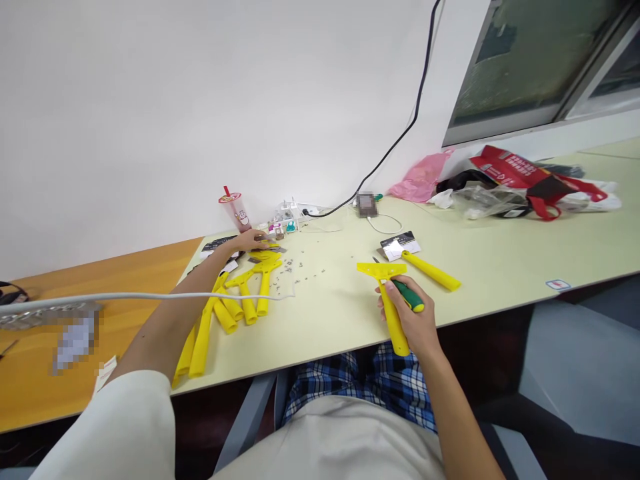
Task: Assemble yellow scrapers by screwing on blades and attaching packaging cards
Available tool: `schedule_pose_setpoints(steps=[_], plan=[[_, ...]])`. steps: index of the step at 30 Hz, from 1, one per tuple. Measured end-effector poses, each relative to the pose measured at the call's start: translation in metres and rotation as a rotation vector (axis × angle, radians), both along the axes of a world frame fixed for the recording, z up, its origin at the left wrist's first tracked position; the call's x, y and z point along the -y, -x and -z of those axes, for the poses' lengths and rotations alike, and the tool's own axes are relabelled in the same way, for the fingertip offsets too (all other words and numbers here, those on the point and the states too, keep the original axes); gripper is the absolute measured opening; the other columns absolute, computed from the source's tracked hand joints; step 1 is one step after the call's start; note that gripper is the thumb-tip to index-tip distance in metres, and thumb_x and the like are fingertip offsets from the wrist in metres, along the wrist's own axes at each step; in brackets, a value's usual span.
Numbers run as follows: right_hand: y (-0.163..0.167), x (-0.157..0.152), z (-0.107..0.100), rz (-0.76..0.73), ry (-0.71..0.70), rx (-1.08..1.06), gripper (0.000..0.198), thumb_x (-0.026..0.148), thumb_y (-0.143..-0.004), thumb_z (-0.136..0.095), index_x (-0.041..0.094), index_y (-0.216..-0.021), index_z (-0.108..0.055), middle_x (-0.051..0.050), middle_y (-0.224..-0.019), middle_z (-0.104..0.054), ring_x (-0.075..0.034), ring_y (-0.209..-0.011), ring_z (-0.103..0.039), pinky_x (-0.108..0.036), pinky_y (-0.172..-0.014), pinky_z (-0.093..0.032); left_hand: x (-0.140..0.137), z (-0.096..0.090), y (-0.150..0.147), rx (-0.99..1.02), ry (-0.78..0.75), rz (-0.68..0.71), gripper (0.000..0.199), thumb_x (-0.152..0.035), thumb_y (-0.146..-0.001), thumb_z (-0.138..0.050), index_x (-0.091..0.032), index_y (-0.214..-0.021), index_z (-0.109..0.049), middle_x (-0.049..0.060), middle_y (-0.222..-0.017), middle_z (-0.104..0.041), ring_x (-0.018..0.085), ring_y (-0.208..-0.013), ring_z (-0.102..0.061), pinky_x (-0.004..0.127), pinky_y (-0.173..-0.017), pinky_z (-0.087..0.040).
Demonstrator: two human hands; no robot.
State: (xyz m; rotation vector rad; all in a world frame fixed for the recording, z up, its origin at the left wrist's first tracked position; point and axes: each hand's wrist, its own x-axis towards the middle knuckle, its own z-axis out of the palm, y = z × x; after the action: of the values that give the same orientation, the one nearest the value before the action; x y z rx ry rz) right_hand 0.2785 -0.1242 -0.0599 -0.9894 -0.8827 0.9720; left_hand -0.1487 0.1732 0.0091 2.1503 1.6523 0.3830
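1. Right of centre in the frame, my right hand [414, 320] grasps a yellow scraper [395, 330], its broad head toward the top of the frame and its handle slanting down toward the near edge of the pale surface [325, 313].
2. Within that same grasp I also hold a screwdriver [410, 297]; its green and yellow handle sticks out to the right of the scraper, and a thin metal tip shows just above the scraper's head.
3. Left of centre, my left hand [250, 240] is stretched over the far end of a group of yellow handles [263, 290]; I cannot tell whether its fingers are closed on anything.
4. Those handles lie side by side and partly overlapping, running down toward the lower left, some of them under or behind my forearm.
5. Just right of the group, many small metal pieces [289, 265] are scattered; they are too small for me to make out.
6. Near my right hand, on its upper right, another yellow handle [433, 270] lies with its far end touching a black and white card [399, 245].
7. Beyond my left hand, against the wall, stands a cup [237, 212] with a red straw.
8. Toward the upper right of the frame, a pink bag [423, 177] lies beside a red bag [515, 170] and clear plastic [487, 200].
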Motion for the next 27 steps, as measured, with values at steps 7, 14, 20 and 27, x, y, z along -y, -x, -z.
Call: schedule_pose_setpoints(steps=[7,14,20,27], plan=[[-0.001,0.0,0.002,-0.012,0.005,0.005,0.041,0.056,-0.086,-0.088,0.023,-0.103,-0.072,-0.007,-0.095,-0.077,-0.018,-0.065,-0.069,-0.029,-0.047,-0.06,-0.014,-0.002,-0.011,-0.162,0.043,0.087,0.065,-0.081,-0.06,-0.083,-0.02,-0.084,-0.077,0.009,-0.085,-0.076,0.029,-0.085,-0.066,0.037,-0.08,-0.051],[-0.001,0.0,0.001,-0.026,-0.002,0.01,0.043,0.058,-0.087,-0.087,0.022,-0.104,-0.07,-0.007,-0.095,-0.077,-0.018,-0.065,-0.069,-0.028,-0.047,-0.06,0.008,-0.01,-0.024,-0.238,-0.191,0.031,0.053,-0.073,-0.088,-0.062,-0.021,-0.085,-0.071,0.013,-0.088,-0.073,0.032,-0.096,-0.064,0.039,-0.09,-0.049],[0.002,-0.003,0.0,-0.026,-0.01,-0.049,0.041,0.056,-0.087,-0.088,0.023,-0.103,-0.07,-0.006,-0.094,-0.077,-0.017,-0.065,-0.07,-0.027,-0.048,-0.059,0.048,-0.059,-0.079,-0.072,-0.476,-0.005,0.044,-0.056,-0.106,-0.045,-0.018,-0.094,-0.064,0.011,-0.092,-0.07,0.024,-0.086,-0.058,0.034,-0.079,-0.044],[0.007,-0.025,-0.029,-0.12,-0.06,-0.221,0.042,0.053,-0.082,-0.092,0.024,-0.101,-0.068,-0.004,-0.099,-0.074,-0.015,-0.069,-0.068,-0.024,-0.047,-0.056,0.138,-0.114,-0.201,0.351,-0.28,0.56,0.04,-0.054,-0.108,-0.051,-0.018,-0.101,-0.068,0.006,-0.093,-0.069,0.018,-0.079,-0.057,0.03,-0.072,-0.042]])
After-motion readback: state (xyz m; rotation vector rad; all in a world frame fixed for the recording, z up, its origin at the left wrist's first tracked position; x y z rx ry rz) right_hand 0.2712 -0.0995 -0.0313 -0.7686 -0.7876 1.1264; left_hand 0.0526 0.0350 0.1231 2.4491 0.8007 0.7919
